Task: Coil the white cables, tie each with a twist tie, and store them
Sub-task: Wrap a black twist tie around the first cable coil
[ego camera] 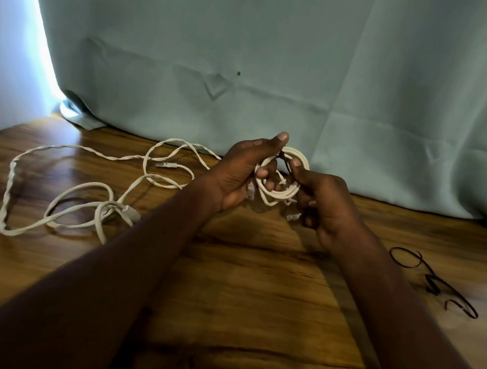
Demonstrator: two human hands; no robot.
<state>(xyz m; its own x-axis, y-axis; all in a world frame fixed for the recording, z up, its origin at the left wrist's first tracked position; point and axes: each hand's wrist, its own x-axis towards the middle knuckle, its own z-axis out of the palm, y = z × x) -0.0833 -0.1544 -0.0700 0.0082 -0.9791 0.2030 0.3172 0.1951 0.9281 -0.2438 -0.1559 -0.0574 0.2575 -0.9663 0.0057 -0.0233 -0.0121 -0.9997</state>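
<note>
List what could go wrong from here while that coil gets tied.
1. The coiled white cable is held in the air by the left hand alone while the right hand works the black twist tie; a loose grip could let the loops spring open.
2. Its connector ends dangle free and may snag.
3. The loose white cables lie tangled on the wooden table, so pulling one may drag another.

1. You look to be in a room at home, though it is hard to be sure.
2. You work at a shiny brown wood table [253, 293].
3. A big soft blue-green curtain [253, 47] hangs behind it.
</note>
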